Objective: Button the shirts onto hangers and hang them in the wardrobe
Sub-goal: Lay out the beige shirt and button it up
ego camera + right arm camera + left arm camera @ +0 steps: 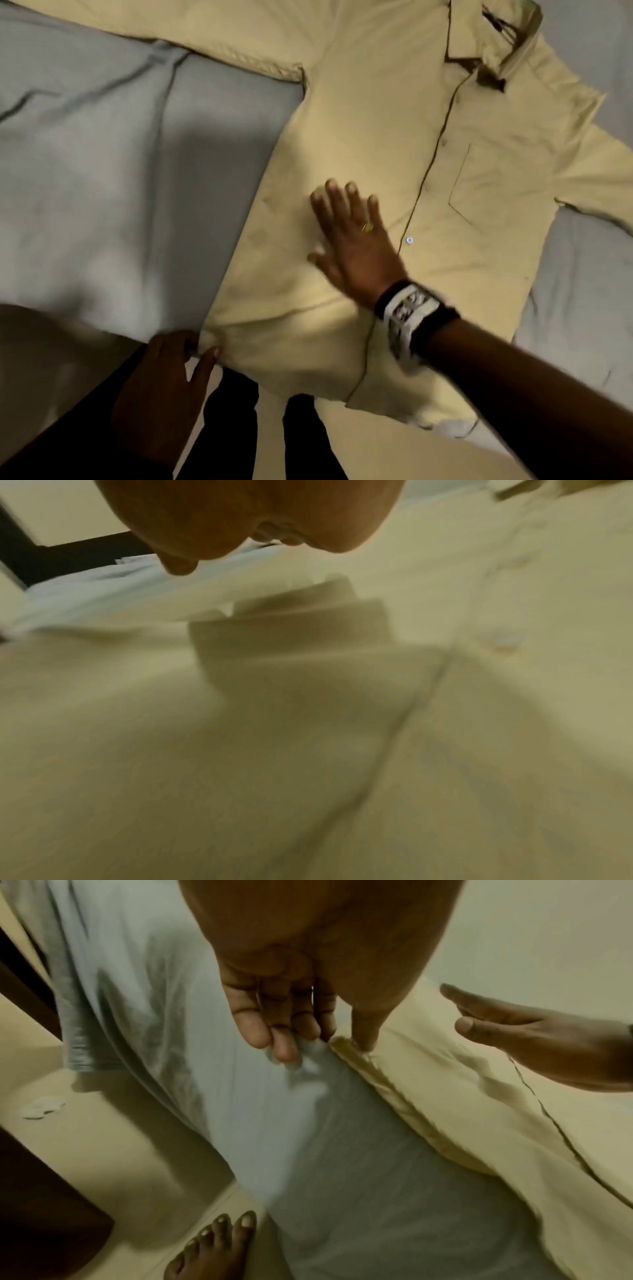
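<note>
Right hand [356, 246] spread flat on shirt [359, 137]; left hand [164, 373] pinching its near hem corner. Risk: hem pull bunches cloth, misaligning buttons on bed [102, 171].

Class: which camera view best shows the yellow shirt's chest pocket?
The head view: the chest pocket lies whole and sharp on the yellow shirt, right of the button line. The left wrist view shows only the shirt's hem side, no pocket; the right wrist view is too blurred to tell.
</note>
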